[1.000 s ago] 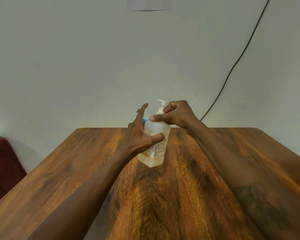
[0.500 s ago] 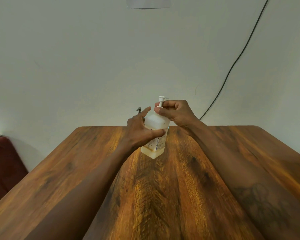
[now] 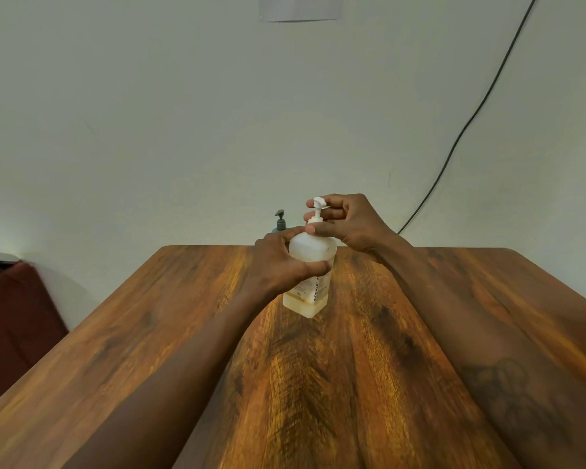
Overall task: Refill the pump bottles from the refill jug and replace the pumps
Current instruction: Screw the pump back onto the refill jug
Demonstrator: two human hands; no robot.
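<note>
Head view shows me the translucent pump bottle (image 3: 313, 265) standing about upright on the wooden table (image 3: 420, 333), toward its far middle, with a shallow layer of yellowish liquid at the bottom. I see my left hand (image 3: 279, 265) wrapped around the bottle's body, while my right hand (image 3: 345, 221) pinches the white pump (image 3: 317, 211) at its neck. A second, dark pump bottle (image 3: 280, 222) peeks out behind my left hand.
</note>
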